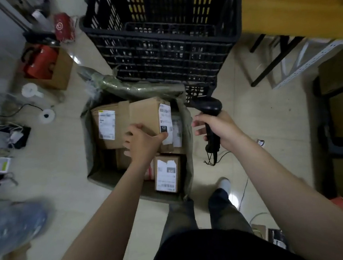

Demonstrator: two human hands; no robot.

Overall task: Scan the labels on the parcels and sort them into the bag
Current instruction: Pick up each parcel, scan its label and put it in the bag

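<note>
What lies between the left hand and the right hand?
In the head view, the parcel's white label, a second labelled parcel and the bag's green wall.

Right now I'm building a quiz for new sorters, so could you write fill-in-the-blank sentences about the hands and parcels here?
The right hand grips a black handheld ____.
The left hand holds a cardboard parcel whose black tag reads ____.
Behind the green bag stands a black plastic ____.
Missing words: scanner; 122; crate.
</note>
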